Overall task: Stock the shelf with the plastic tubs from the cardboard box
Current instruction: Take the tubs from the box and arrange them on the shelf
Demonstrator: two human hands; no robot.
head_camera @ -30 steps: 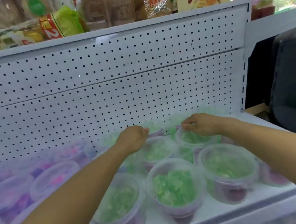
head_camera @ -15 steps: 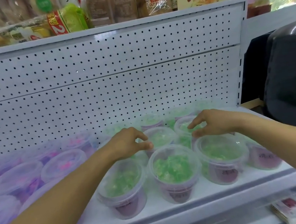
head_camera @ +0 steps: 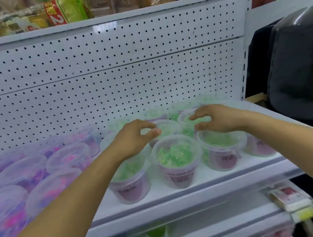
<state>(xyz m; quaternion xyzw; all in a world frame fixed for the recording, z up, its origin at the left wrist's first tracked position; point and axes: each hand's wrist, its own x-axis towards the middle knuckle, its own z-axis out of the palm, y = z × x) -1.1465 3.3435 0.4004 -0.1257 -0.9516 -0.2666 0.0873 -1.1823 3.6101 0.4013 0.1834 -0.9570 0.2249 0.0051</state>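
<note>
Tubs (head_camera: 177, 161) are clear, slightly frosted plastic with smooth lids; pegboard back panel (head_camera: 107, 81) looks like matt white painted metal.

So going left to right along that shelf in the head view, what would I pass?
Pink tubs → left hand → front middle green tub → right hand → black bag beside the shelf.

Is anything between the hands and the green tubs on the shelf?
Nothing visible. Both the left hand and right hand hover directly over the green tubs on the shelf, holding nothing.
</note>
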